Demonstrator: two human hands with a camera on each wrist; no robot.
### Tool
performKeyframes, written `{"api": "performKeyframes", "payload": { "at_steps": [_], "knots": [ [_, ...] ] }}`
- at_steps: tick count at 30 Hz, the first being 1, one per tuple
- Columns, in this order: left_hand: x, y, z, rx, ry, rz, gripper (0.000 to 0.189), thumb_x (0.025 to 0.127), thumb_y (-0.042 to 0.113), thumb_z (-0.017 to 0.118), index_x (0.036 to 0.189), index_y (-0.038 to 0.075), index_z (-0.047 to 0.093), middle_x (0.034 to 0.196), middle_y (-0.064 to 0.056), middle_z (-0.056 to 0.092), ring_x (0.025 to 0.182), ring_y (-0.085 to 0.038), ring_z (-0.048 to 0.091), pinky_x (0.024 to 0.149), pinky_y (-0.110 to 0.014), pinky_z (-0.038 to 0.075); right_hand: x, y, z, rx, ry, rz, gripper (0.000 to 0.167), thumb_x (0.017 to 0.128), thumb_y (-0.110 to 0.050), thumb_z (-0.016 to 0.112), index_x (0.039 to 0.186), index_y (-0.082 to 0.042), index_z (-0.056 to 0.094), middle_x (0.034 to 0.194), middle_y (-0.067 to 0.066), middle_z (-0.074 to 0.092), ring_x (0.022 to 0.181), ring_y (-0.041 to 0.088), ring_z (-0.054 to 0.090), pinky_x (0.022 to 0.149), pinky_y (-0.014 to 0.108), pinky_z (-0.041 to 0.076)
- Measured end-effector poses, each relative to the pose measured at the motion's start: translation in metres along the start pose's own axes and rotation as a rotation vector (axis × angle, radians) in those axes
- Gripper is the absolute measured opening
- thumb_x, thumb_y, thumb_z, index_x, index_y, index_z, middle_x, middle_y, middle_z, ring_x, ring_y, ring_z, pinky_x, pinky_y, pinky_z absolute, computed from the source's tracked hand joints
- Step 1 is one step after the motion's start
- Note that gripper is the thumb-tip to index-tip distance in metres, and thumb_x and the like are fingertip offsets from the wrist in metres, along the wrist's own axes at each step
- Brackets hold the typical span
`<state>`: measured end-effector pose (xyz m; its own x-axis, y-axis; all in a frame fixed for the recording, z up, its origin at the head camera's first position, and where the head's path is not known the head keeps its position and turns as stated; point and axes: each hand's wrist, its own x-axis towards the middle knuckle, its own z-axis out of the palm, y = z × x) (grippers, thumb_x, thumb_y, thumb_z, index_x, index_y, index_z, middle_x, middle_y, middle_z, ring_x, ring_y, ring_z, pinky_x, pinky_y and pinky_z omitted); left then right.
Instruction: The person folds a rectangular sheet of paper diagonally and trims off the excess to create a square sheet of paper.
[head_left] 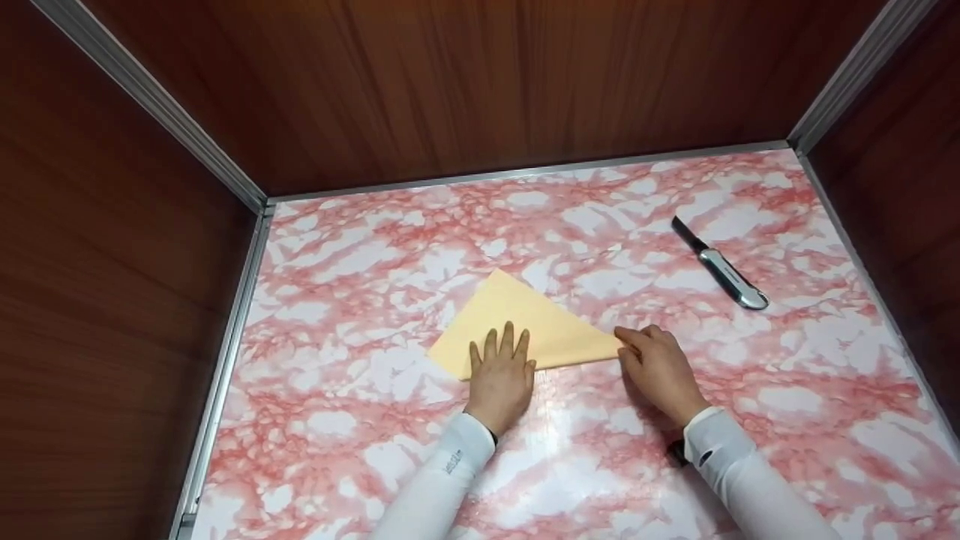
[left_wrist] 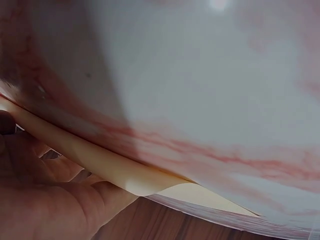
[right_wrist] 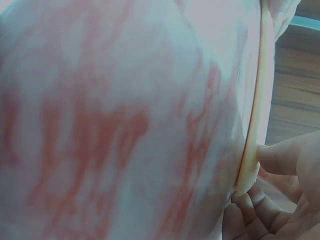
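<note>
Paper [head_left: 541,321], yellow-orange and folded, lies on the table [head_left: 337,341] with one pointed corner aimed at the back panel [head_left: 517,90]. The person's left hand [head_left: 501,384] crosses the paper's near edge, its grip spread, straight fingers resting on top. At the paper's right-hand corner, the right hand [head_left: 660,371] has its grip closed, thumb and fingers pinching that corner. In the left wrist view the paper's edge curls, a paler layer showing beyond the curl. Beyond the paper and to its right, well apart from it, a utility knife [head_left: 726,271] lies slanted, its blade dark, its handle silver and black. White sleeves [head_left: 431,484] cover the forearms on the paper's near side.
</note>
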<state>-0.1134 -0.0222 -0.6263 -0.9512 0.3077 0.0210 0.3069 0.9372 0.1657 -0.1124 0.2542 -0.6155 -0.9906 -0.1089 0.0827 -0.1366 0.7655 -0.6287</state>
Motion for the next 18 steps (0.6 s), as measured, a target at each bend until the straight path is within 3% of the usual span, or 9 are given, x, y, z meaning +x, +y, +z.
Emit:
{"api": "performKeyframes", "payload": {
  "at_steps": [8,13,18],
  "knots": [
    [0.0005,0.0014,-0.0012,0.021,-0.011,-0.009,0.056,0.108,0.042,0.044,0.158,0.015,0.042,0.164,-0.012,0.034,0.148,-0.039,0.033,0.113,-0.068,0.027,0.0031,-0.0007,0.0010,-0.024,0.038,-0.004,0.039,0.096,-0.011,0.068,0.132,0.001,0.064,0.098,0.014,0.065,0.092,0.034,0.056,0.082,0.050,0.046],
    [0.0008,0.0020,-0.0018,0.041,-0.030,-0.011,0.058,0.108,0.043,0.045,0.159,0.016,0.040,0.165,-0.012,0.032,0.148,-0.038,0.032,0.113,-0.068,0.027,0.0033,-0.0029,0.0007,-0.050,0.048,-0.015,0.046,0.095,-0.013,0.068,0.139,-0.001,0.060,0.101,0.015,0.063,0.095,0.034,0.057,0.082,0.050,0.047],
    [0.0013,0.0023,-0.0014,0.055,-0.041,-0.012,0.059,0.108,0.043,0.045,0.160,0.017,0.039,0.165,-0.011,0.032,0.149,-0.038,0.031,0.114,-0.068,0.027,0.0022,-0.0097,0.0006,-0.115,0.098,-0.083,0.052,0.093,-0.015,0.071,0.142,-0.002,0.059,0.110,0.020,0.061,0.098,0.039,0.055,0.084,0.053,0.045]
  ]
}}
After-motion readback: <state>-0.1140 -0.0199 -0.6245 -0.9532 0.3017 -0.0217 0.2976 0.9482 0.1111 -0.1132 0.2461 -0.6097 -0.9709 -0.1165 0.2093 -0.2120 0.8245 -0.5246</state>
